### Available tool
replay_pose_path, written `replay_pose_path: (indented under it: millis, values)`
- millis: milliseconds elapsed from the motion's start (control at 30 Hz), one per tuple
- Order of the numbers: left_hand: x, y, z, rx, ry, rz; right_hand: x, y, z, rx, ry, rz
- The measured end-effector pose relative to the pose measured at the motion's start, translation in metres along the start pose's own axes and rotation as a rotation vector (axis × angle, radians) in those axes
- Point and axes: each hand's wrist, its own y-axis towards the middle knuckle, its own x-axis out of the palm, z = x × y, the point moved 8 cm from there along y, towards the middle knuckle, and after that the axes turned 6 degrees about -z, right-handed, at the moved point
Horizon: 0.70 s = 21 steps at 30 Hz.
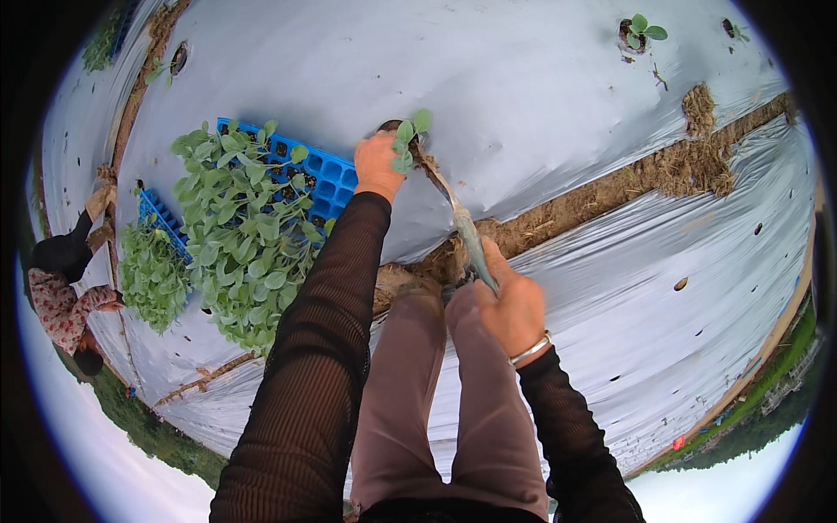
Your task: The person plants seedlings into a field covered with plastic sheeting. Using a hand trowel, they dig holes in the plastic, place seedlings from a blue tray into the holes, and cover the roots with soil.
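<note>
My left hand (379,163) reaches down at a planting hole (390,125) in the silver plastic mulch film (510,85). It grips a young broad-leaved seedling (405,137) low down, its fingertips mostly hidden. My right hand (513,304), a silver bangle at the wrist, is closed around the handle of a soil-caked hand trowel (467,232). The trowel's blade points into the hole, right beside the seedling, and its tip is out of sight. Left of my left hand lies a blue plug tray (327,171), dense with seedlings (242,229); several cells near the hand hold no plant.
A second blue tray (160,216) of seedlings lies further left, where another person (59,281) bends over. A soil furrow (588,189) with a clod heap (703,150) crosses between film strips. Another seedling (641,33) stands in a hole at upper right.
</note>
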Motion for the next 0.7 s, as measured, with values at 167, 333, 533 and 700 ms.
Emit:
replay_pose_path:
  millis: [167, 333, 533, 700]
  values:
    - [0.0, -0.009, -0.008, -0.108, -0.165, 0.157, 0.009, 0.004, 0.002, 0.01, 0.047, 0.084]
    - [0.007, -0.013, -0.018, -0.245, -0.255, 0.178, 0.018, 0.022, -0.002, -0.049, -0.007, 0.131]
    - [-0.002, -0.014, -0.018, -0.105, -0.35, 0.207, -0.019, 0.074, 0.001, -0.201, -0.286, -0.03]
    - [0.001, -0.012, -0.021, -0.134, -0.288, 0.125, -0.044, 0.081, 0.005, -0.337, -0.484, -0.097]
